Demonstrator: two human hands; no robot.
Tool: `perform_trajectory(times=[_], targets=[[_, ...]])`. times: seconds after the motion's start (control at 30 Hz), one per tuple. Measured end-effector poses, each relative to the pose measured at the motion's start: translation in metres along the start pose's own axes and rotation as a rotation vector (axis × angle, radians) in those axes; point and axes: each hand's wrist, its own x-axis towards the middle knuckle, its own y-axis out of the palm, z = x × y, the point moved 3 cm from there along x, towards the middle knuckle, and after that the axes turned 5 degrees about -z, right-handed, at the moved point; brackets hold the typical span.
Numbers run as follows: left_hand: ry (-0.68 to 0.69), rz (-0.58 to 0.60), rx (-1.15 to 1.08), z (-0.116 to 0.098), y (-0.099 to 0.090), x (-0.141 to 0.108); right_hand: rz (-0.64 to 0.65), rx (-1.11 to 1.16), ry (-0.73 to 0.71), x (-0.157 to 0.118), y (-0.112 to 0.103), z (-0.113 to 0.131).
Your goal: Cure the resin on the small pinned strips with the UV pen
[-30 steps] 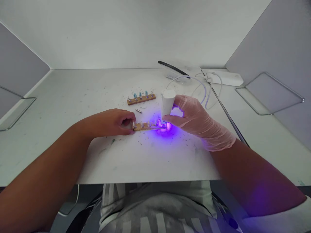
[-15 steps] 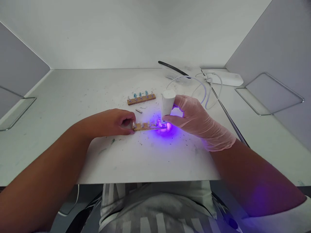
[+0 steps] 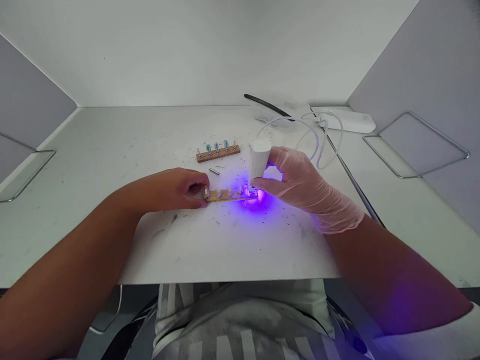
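Our left hand [image 3: 176,187], bare, lies flat on the bench [image 3: 112,150] with its fingertips pinched on the near end of a thin wooden strip [image 3: 229,195] that carries a row of small clear pieces standing upright. Our right hand [image 3: 300,182], in a thin pale glove, is closed around a white cylindrical lamp [image 3: 259,159], held nearly upright with its lower end just over the far end of the strip, where a violet glow [image 3: 257,200] spreads on the bench between our hands.

We judge the strip to be light and stiff, likely to skate on the smooth bench, so holding it down at the bare end beside the first piece seems the right place; the little pieces look fragile and are best left untouched. The lamp looks light and rigid, smooth-sided, and we grip it around its middle, the thumb on the near side. Its white cord [image 3: 318,135] loops away beyond our right hand and may tug a little.

Beyond our left fingertips lie a small metal pin [image 3: 214,171] and, further off, a second wooden strip [image 3: 218,152] with blue-tipped pieces. Fine debris is scattered around both hands.
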Motion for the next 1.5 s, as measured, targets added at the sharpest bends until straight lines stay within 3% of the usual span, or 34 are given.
perform_trajectory(times=[1.5], targets=[[0.006, 0.001, -0.005, -0.0011, -0.0002, 0.0004, 0.003, 0.004, 0.004, -0.0010, 0.0005, -0.0013]])
